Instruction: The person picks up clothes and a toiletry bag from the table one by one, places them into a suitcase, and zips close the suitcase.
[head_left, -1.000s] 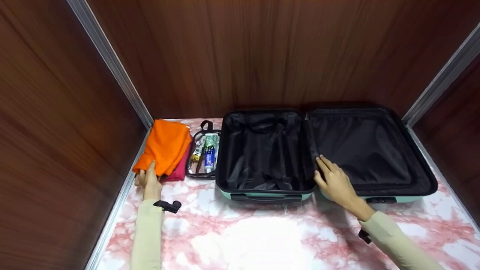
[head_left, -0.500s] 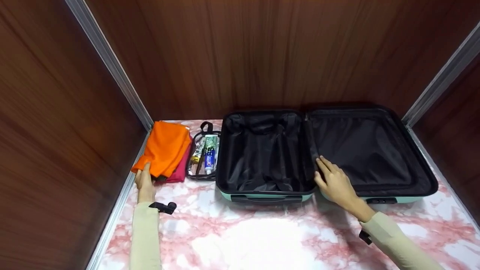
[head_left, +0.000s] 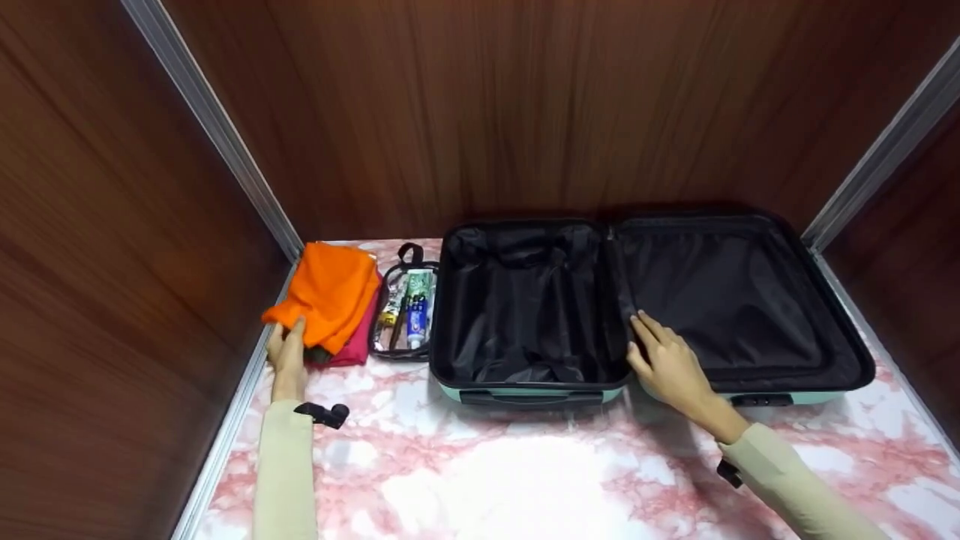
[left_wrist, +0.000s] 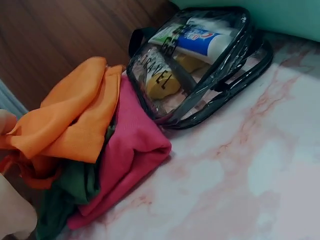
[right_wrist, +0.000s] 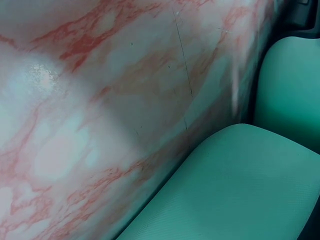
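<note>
In the head view my left hand (head_left: 286, 354) is at the near corner of a folded orange garment (head_left: 330, 289), pinching its edge between thumb and fingers. A dark green garment (left_wrist: 77, 182) and a folded pink garment (left_wrist: 132, 150) lie under the orange one, as the left wrist view shows. My right hand (head_left: 675, 367) rests with extended fingers on the middle edge of an opened suitcase (head_left: 525, 315), whose two black-lined halves lie side by side. That hand is out of sight in the right wrist view, where the suitcase's mint-green shell (right_wrist: 240, 185) shows.
Between the garments and the suitcase lies a clear travel pouch (head_left: 380, 349) holding a toothpaste tube (head_left: 418, 311) and other toiletries. The pink-and-white marbled surface (head_left: 450, 465) meets brown wood-grain panels (head_left: 525, 112) at the back and sides.
My left hand has shifted slightly left, and the orange garment's near edge is a little lifted, showing more green beneath. The right hand stays where it was on the suitcase.
</note>
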